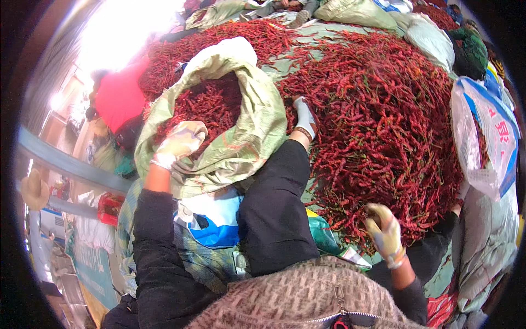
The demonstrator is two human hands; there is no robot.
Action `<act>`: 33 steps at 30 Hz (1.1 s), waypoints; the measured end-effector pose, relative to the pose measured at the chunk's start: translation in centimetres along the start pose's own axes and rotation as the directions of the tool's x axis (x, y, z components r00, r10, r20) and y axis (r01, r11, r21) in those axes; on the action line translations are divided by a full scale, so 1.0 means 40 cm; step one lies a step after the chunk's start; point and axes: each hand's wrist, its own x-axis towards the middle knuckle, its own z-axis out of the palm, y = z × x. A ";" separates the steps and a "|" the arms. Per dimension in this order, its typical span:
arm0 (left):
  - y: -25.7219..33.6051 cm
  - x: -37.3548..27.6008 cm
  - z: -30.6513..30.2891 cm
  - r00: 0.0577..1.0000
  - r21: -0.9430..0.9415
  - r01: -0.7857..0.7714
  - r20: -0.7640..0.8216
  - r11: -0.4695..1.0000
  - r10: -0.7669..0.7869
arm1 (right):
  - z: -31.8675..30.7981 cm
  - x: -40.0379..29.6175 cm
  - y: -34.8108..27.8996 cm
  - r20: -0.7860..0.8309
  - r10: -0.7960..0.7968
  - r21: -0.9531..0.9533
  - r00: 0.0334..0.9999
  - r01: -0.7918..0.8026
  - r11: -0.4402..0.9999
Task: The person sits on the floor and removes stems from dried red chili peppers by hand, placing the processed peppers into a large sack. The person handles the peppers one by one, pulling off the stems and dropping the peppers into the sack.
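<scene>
My left hand (pixel 181 142), in a pale stained work glove, is over the mouth of a light green woven sack (pixel 259 123). Its fingers are curled, and whatever may lie under them is hidden. Inside that sack are dried red chili peppers (pixel 209 103). At the near edge of a large heap of red chilies with stems (pixel 386 123) is my right hand (pixel 384 232), gloved too. Its thumb and fingers are bent and apart, with no chili visible between them. My leg in dark trousers (pixel 275 205) stretches between sack and heap.
A white-and-blue printed plastic bag (pixel 489 135) stands right of the heap, above a grey sack (pixel 485 242). Another blue-and-white bag (pixel 218 218) lies by my left arm. A person in red (pixel 121 98) is at left, with more chilies (pixel 246 37) beyond the sack.
</scene>
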 end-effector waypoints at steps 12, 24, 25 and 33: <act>0.514 -0.062 0.123 0.962 -0.804 -0.040 -0.192 0.593 -0.196 | -0.105 -0.404 0.149 -0.294 0.649 0.571 0.701 -0.416 0.708; 0.735 -0.152 0.756 0.888 -0.808 0.422 0.460 -0.410 0.008 | -0.025 -0.208 0.221 -0.074 0.243 -0.394 0.967 -0.253 0.884; 0.723 -0.151 0.751 0.855 -0.760 0.434 0.516 -0.484 -0.044 | -0.018 -0.173 0.207 -0.068 0.215 -0.435 0.974 -0.223 0.872; 0.767 -0.163 0.753 0.885 -0.764 0.464 0.423 -0.449 0.195 | 0.072 -0.020 0.336 0.079 0.334 -0.782 0.939 -0.149 0.605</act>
